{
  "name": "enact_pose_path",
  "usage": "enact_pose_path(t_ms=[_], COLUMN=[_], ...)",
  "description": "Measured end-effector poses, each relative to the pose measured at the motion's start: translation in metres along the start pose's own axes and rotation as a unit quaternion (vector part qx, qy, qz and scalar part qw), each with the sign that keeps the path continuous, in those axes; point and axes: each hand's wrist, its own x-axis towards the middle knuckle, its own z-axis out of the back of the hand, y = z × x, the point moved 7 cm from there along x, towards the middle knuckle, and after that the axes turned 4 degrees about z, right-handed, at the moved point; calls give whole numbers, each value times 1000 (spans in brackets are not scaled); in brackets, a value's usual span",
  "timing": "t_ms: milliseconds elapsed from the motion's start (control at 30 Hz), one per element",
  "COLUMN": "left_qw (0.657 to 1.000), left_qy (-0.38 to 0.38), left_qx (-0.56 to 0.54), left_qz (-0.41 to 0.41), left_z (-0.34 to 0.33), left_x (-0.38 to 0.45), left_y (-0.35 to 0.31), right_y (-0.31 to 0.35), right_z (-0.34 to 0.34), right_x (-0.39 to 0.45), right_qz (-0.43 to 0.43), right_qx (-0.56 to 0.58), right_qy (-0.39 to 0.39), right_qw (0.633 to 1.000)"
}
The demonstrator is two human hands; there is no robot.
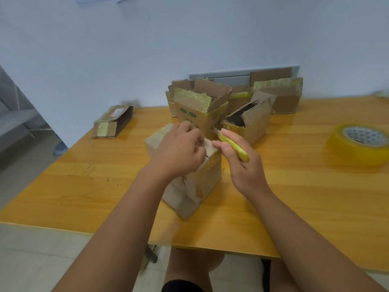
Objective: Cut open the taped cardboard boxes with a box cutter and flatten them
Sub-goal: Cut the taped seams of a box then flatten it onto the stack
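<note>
A small taped cardboard box [189, 186] stands in the middle of the orange wooden table [84, 175]. My left hand [179, 148] lies over its top, fingers curled onto a flap at the top right edge. My right hand [237, 159] holds a yellow box cutter [234, 146] just right of that edge, its tip pointing up and away toward the back boxes. The box's top is mostly hidden under my left hand.
Several opened, taped boxes [202, 108] crowd the back of the table against the wall. A flattened box [113, 121] lies at the back left. A roll of yellow tape [362, 144] sits at the right. The table's near edge is just above my knees.
</note>
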Motion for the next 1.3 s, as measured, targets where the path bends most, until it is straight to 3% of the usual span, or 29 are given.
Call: enact_pose_path(t_ms=[133, 300, 533, 1300], left_qw=[995, 998, 997, 995], left_qy=[22, 36, -2, -20], left_qx=[-90, -48, -32, -37], left_qz=[28, 19, 71, 86], left_z=[-10, -13, -20, -23], left_x=[-4, 2, 4, 4], left_y=[11, 9, 12, 14], right_y=[1, -4, -9, -13], right_z=[24, 24, -1, -15], right_x=[-4, -17, -47, -51], right_qz=[-45, -101, -136, -136], right_qx=[63, 118, 191, 195], right_qy=[-121, -159, -248, -241], right_qw=[990, 975, 940, 941])
